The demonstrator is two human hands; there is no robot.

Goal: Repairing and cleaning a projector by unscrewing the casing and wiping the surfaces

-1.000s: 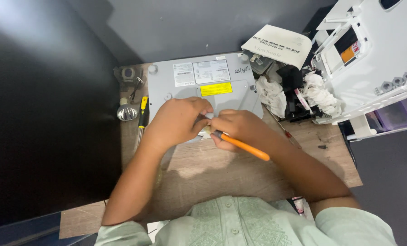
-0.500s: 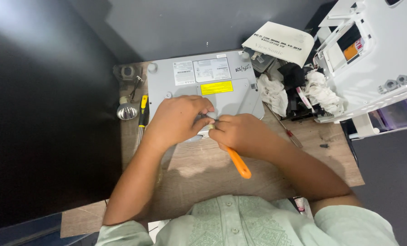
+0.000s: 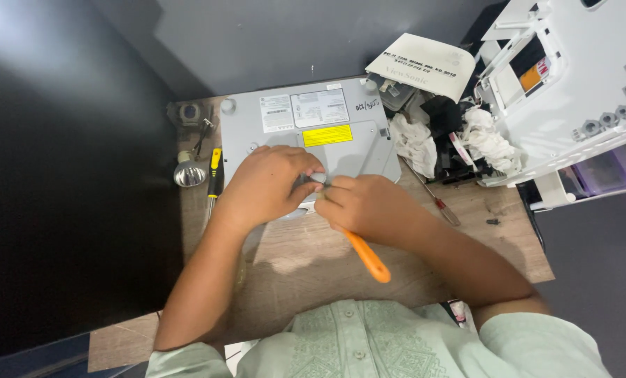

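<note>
- The screwdriver (image 3: 366, 256) lies at the middle of the frame; its orange handle runs from the right hand (image 3: 369, 208) down and right toward the lower centre, while the tip end points up and left and is hidden under the fingers.
- The right hand is clamped round the upper handle; the left hand (image 3: 267, 185) is closed, fingertips pinching something small and pale, too hidden to tell what; the two hands touch at the fingertips.
- That meeting point sits at the lower edge of the grey case (image 3: 306, 129), which lies flat in the upper centre with a yellow label on it; both hands are equally near.
- Left of the case, a second screwdriver (image 3: 215, 175) and a round reflector (image 3: 189, 172) rest on the tabletop (image 3: 306, 262).
- Right of the case lie white rags (image 3: 414, 143), a thin red-handled screwdriver (image 3: 439, 203) and a white housing (image 3: 579, 91) at the upper right.
</note>
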